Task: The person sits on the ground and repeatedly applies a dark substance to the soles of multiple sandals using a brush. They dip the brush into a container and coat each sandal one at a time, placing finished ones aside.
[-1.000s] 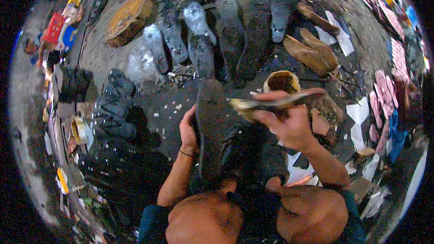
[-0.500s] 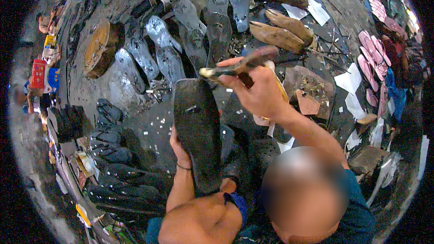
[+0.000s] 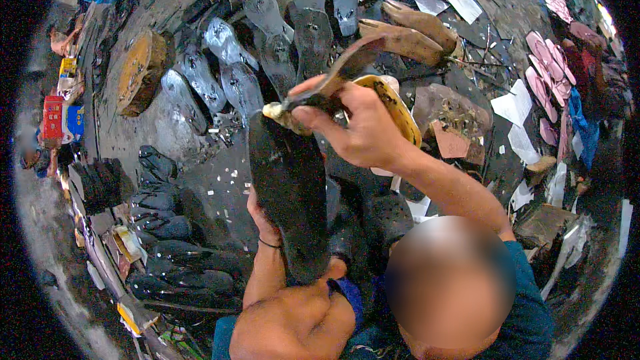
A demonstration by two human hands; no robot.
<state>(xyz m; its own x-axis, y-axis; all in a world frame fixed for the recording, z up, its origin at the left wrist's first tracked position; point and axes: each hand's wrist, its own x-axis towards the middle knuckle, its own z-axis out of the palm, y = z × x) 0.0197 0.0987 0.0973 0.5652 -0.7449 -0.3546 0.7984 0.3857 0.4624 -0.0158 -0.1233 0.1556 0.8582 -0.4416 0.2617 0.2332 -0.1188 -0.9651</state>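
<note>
Since half a second ago the right hand point(image 3: 360, 127) has shifted left, bringing the pale tip of the curved brown strip point(image 3: 373, 43) it holds from above the right part of the top end of the black sole point(image 3: 290, 190) to that end's left corner. From where I stand the tip overlaps the sole's edge, though I cannot tell whether it is actually touching. Thumb and fingers of that hand are pinched together on the strip near its pale end, while the rest of it arcs up and away to the right, passing in front of a pair of wooden foot forms point(image 3: 423, 27). The sole stands up in front of the person, its broad dark face in view and its lower end near the bare left knee point(image 3: 293, 327). The left hand point(image 3: 261, 217) supports it at the left edge; most of those fingers are hidden behind it, so I can't tell how they are set. A dark band point(image 3: 270, 245) circles that wrist. Just behind the right hand is a yellow tub point(image 3: 400, 110) with dark stains inside, and beside it a brown block point(image 3: 433, 107) bears a pinkish piece point(image 3: 452, 140). More soles point(image 3: 230, 43) lie in rows on the floor, next to a round wood slab point(image 3: 142, 70). Black sandals point(image 3: 183, 285) line the left side; pink sandals point(image 3: 557, 57) and white paper point(image 3: 513, 103) lie off to the right.
</note>
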